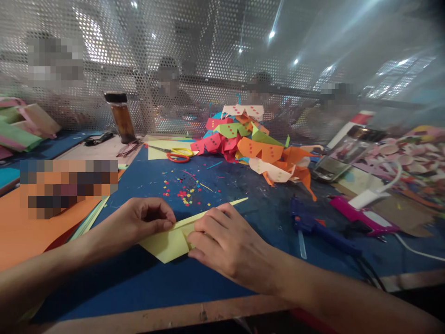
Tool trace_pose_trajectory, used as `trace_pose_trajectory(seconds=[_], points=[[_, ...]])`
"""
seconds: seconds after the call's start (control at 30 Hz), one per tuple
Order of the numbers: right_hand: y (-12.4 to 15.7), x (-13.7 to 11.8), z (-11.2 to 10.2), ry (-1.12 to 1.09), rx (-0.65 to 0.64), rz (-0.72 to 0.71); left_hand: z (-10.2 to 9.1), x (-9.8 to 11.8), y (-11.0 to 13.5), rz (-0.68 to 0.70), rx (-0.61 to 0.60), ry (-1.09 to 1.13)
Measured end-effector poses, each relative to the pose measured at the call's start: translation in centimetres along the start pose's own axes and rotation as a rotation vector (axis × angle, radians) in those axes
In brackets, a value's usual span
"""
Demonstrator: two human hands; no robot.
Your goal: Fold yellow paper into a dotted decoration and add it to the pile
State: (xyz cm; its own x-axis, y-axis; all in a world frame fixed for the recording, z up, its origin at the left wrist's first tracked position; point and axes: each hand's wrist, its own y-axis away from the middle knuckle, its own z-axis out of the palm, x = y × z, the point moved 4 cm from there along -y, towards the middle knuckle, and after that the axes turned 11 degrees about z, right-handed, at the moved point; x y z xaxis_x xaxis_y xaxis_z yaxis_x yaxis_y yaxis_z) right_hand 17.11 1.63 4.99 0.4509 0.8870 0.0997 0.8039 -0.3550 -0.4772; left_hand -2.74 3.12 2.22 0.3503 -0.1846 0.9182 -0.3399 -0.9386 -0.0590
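Note:
A folded sheet of yellow paper (170,243) lies on the blue tabletop between my hands, its narrow pointed strip reaching out to the upper right. My left hand (146,218) pinches the folded edge at its upper left, thumb against forefinger. Over the right part of the paper my right hand (225,241) is curled, its fingers gripping the fold and hiding some of it. Small coloured paper bits (186,197) are scattered just beyond the paper. Farther back are scissors (179,155) with red and yellow handles.
Folded paper shapes (260,150) are heaped at the back. A blue glue gun (323,229), a pink power strip (363,215) and a tilted glass bottle (342,155) are at right. Orange paper (21,241) lies left; a dark drink bottle (121,118) stands behind, before a perforated metal screen (208,51).

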Motion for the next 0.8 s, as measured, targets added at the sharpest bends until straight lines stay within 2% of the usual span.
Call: trace_pose_trajectory(seconds=[0.17, 0.33, 0.57, 0.8], points=[[0.2, -0.1, 0.2, 0.058, -0.021, -0.029, 0.0, 0.1, 0.1, 0.019, -0.002, -0.114], [0.4, 0.0, 0.7, 0.065, -0.097, -0.02, 0.5, 0.2, 0.5, 0.083, 0.004, -0.309], [0.4, 0.0, 1.1, 0.009, -0.175, 0.029, 1.1, 0.6, 0.6, 0.364, 0.015, -0.483], [0.3, 0.0, 1.4, -0.053, -0.18, 0.08, 1.9, 1.2, 1.2, 0.59, -0.079, -0.579]])
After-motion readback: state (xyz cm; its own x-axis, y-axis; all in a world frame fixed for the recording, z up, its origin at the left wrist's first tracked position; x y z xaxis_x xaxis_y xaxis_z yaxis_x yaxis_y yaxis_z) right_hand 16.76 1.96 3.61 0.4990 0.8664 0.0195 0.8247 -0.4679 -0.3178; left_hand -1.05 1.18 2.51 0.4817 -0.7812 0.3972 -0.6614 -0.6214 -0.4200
